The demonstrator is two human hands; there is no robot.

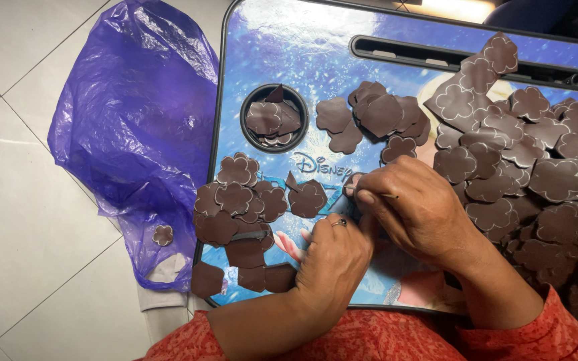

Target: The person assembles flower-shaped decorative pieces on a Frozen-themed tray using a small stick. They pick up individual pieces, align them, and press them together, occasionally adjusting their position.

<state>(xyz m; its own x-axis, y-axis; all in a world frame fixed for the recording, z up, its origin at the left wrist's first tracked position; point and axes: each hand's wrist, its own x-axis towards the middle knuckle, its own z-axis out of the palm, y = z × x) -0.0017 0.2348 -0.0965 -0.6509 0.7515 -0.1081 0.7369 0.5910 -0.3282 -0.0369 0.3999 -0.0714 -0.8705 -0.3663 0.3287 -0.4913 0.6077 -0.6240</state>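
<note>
We see the right hand (416, 207) pinching a thin stick (386, 196) and the left hand (332, 257) curled shut beside it, its hold hidden. Both rest on the blue lap tray (289, 40), between heaps of brown flower-shaped cutouts (235, 200).

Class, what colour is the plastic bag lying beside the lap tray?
Purple plastic bag, translucent; the head view shows it.

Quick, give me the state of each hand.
Left hand: curled shut; what it holds cannot be told.
Right hand: closed, pinching a thin tool at a brown cutout.
</note>
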